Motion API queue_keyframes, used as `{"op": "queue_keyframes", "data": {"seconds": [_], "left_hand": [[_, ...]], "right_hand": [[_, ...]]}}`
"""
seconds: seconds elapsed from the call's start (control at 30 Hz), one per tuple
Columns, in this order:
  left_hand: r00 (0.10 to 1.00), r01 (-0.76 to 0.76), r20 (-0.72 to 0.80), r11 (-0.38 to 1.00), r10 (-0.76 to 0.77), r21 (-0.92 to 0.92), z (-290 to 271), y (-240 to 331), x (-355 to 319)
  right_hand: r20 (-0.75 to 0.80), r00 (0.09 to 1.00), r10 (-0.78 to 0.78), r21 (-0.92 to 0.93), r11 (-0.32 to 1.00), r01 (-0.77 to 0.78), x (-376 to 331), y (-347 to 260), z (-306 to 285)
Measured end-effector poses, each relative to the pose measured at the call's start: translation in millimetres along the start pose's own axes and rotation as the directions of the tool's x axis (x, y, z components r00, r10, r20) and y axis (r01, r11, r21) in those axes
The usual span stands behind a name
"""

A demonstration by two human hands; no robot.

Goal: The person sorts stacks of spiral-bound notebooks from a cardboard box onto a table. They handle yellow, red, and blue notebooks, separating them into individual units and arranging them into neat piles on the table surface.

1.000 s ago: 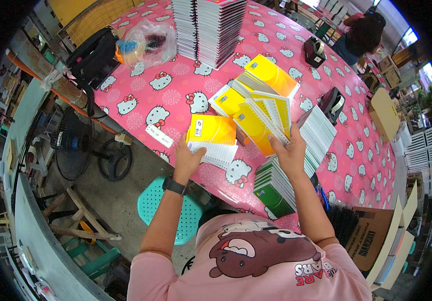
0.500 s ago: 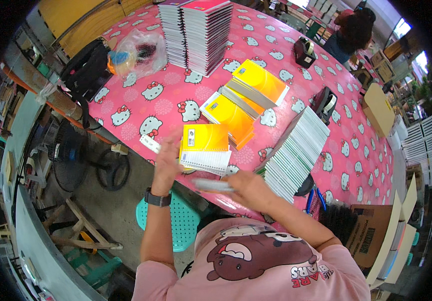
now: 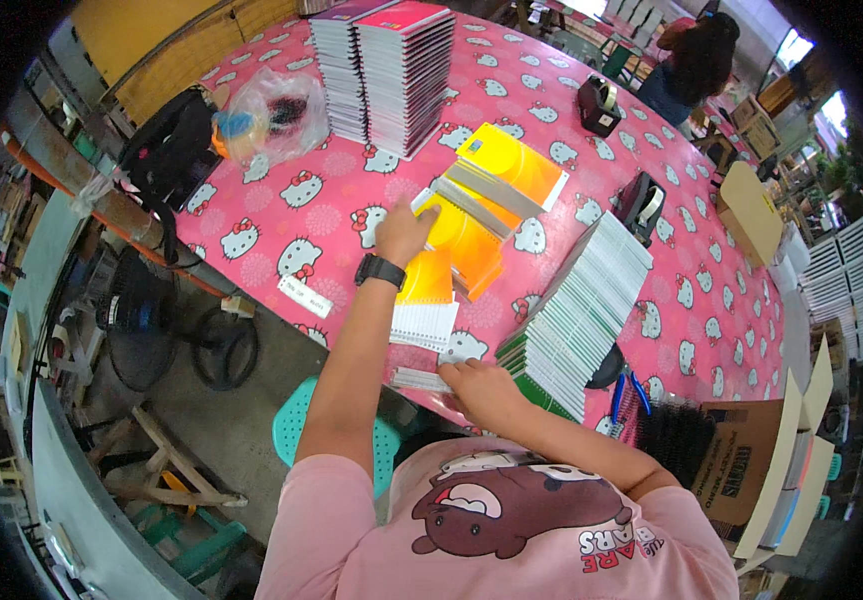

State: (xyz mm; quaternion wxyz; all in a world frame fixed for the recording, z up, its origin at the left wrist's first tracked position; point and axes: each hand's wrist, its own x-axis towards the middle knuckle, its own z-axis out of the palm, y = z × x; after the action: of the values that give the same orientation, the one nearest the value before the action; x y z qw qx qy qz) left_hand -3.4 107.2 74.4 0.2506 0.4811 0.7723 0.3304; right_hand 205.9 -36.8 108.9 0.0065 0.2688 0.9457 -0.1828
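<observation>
My left hand, with a dark watch at the wrist, reaches over the table to a stack of yellow-orange notebook covers. Its thumb and fingers close on the left edge of that stack. At the table's near edge my right hand grips the end of a thin stack of white paper sheets, seen edge-on. Between my hands lies a yellow-orange cover with punched white sheets below it, partly hidden by my left forearm. Farther off is another yellow-orange cover stack.
A long row of white-edged, green-backed notebooks lies at right, near blue-handled pliers. Tall spiral notebook stacks stand at the back. Two black tape dispensers, a clear plastic bag and a white label strip are also on the table.
My left hand has moved forward and right, from beside the near cover and sheets to the cover stack beyond. My right hand has lowered the paper stack to the table's edge.
</observation>
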Motion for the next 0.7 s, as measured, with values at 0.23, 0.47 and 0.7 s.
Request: {"op": "queue_keyframes", "data": {"seconds": [0.23, 0.47, 0.7], "left_hand": [[0.952, -0.266, -0.138, 0.961, 0.274, 0.072, 25.4, -11.4, -20.2], [0.849, 0.068, 0.316, 0.506, 0.423, -0.86, -31.9, 15.9, -52.7], [0.887, 0.159, 0.401, 0.666, 0.229, -0.729, -20.4, -1.4, -17.6]], "right_hand": [[-0.155, 0.967, 0.202, 0.372, 0.919, -0.132, -3.2, 42.8, -72.1], [-0.064, 0.97, 0.233, 0.65, 0.748, -0.136, 55.5, 93.5, -105.1], [-0.264, 0.814, 0.517, 0.8, 0.589, -0.114, 59.1, 136.6, -71.6]]}}
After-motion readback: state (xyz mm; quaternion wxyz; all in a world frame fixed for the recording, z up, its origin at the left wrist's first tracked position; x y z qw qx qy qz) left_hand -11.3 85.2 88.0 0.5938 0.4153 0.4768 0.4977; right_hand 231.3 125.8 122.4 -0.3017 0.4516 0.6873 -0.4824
